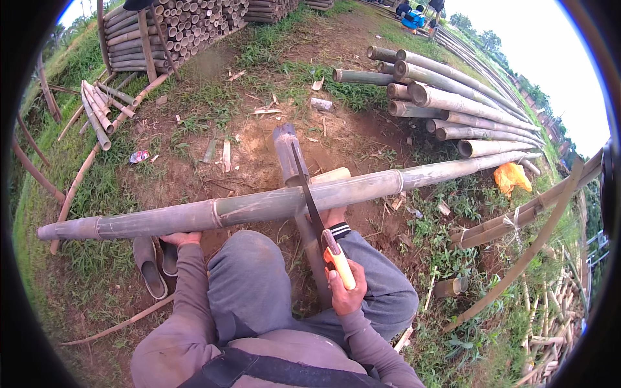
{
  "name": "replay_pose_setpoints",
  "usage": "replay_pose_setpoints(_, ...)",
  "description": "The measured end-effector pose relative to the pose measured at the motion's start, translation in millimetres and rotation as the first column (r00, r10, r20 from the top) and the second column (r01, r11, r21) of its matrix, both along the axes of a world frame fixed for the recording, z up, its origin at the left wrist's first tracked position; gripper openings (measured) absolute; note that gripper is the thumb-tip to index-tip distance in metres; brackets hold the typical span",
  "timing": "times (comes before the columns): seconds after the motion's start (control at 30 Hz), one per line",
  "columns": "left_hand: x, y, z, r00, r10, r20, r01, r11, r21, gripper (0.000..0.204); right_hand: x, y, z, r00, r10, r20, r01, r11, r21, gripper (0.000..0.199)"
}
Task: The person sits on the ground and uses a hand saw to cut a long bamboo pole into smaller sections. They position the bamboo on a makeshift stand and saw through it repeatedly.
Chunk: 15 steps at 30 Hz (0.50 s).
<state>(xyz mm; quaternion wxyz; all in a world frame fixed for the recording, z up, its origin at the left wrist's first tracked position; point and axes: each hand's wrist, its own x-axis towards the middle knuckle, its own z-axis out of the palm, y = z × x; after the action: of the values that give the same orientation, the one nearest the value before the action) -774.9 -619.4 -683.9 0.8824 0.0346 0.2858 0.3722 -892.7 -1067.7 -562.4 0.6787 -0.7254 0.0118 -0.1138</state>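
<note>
A long greenish-grey bamboo pole (pixel 259 205) lies crosswise in front of my knees, over a shorter bamboo piece (pixel 289 155) that runs away from me. In my right hand (pixel 349 289) is a hand saw (pixel 312 205), gripped by its orange and cream handle. Its dark blade slants across the pole, right of the middle, with the tip beyond the far side. My left hand (pixel 184 238) holds the pole from below near its left part; the fingers are mostly hidden under it. My bare foot (pixel 334 216) shows just behind the pole, beside the blade.
Grey slip-on shoes (pixel 150 266) sit by my left forearm. Several bamboo poles (pixel 466 97) are stacked at the far right, near an orange plastic bag (pixel 512 178). A large bamboo pile (pixel 187 29) stands far left. Offcuts (pixel 226 156) and grass cover the ground. People (pixel 414 16) are far off.
</note>
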Motion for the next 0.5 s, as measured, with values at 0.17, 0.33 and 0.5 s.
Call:
replay_pose_setpoints(0.17,-10.1,-5.5,-0.7,0.992,-0.029,-0.124,0.034,0.999,0.042,0.1,-1.9,-7.6,-24.1,0.995,-0.019,0.098,0.037,0.983,-0.178,0.037)
replay_pose_setpoints(0.33,-39.7,29.5,-50.3,0.886,-0.077,-0.457,0.141,0.984,0.109,0.084,-6.5,-3.0,-27.8,0.992,-0.035,0.123,0.05,0.991,-0.126,0.037)
replay_pose_setpoints(0.5,-63.6,6.3,-44.3,0.577,0.37,-0.728,0.697,0.241,0.675,0.05,-10.3,3.3,-28.5,0.992,-0.006,0.123,0.023,0.99,-0.139,0.042)
